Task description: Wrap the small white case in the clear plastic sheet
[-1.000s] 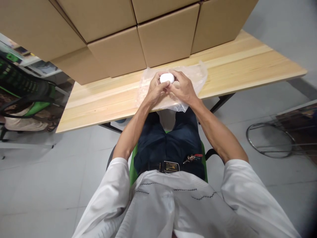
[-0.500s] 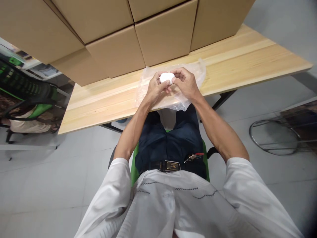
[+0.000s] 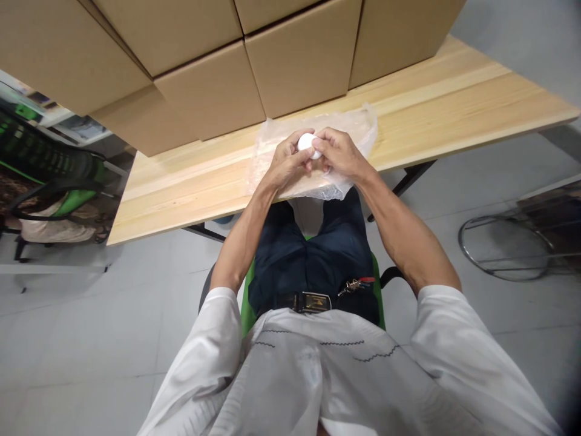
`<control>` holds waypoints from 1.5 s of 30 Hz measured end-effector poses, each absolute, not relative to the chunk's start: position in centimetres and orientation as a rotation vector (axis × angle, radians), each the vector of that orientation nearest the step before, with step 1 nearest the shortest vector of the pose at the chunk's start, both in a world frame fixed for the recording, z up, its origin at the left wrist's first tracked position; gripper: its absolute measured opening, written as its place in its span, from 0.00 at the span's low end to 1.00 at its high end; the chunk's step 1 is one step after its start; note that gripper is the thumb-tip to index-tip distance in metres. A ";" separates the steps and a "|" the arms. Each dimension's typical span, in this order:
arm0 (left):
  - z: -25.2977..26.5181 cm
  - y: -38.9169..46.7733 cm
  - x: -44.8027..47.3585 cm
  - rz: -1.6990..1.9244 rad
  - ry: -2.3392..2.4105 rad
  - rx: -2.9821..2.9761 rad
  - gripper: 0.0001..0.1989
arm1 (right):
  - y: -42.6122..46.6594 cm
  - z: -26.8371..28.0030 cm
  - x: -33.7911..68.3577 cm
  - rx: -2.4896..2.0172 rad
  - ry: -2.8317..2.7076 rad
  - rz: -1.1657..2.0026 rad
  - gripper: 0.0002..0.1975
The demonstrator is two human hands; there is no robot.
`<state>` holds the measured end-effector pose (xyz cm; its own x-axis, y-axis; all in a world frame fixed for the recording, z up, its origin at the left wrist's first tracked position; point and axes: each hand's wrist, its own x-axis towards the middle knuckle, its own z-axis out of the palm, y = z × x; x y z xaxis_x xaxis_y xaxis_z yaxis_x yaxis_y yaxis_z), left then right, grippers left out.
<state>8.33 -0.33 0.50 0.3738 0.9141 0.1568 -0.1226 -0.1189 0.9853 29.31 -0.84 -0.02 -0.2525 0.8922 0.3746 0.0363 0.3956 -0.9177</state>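
A small, smooth white rounded object (image 3: 307, 143) is held between both hands over the table; its exact kind I cannot make out. My left hand (image 3: 287, 160) grips its left side, thumb on the near edge. My right hand (image 3: 338, 151) pinches its right side between thumb and fingers. Beneath the hands a crumpled sheet or bag of clear plastic (image 3: 267, 148) is spread on the wooden table (image 3: 190, 181), its near end reaching over the front edge. The fingers hide part of the white object.
Large cardboard boxes (image 3: 299, 66) stand stacked along the back of the table. On the left is a green and black chair (image 3: 49, 163) with a person partly visible. A round metal-framed stool (image 3: 503, 248) stands on the floor at the right.
The white object has been turned in the fingers: it looked wide and oval before, and now shows a rounder, smaller outline. Both hands stay in nearly the same place.
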 end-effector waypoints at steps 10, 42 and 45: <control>0.6 -0.3 8.4 1.056 0.748 1.453 0.33 | -0.4 -0.4 29.5 -0.869 -1.576 1.056 0.48; 1.6 -0.3 8.6 0.960 0.779 1.333 0.35 | 0.3 -1.7 29.6 -0.926 -1.586 0.742 0.52; 1.6 -0.3 8.7 0.934 0.776 1.319 0.33 | 0.4 -2.0 29.7 -0.942 -1.587 0.727 0.50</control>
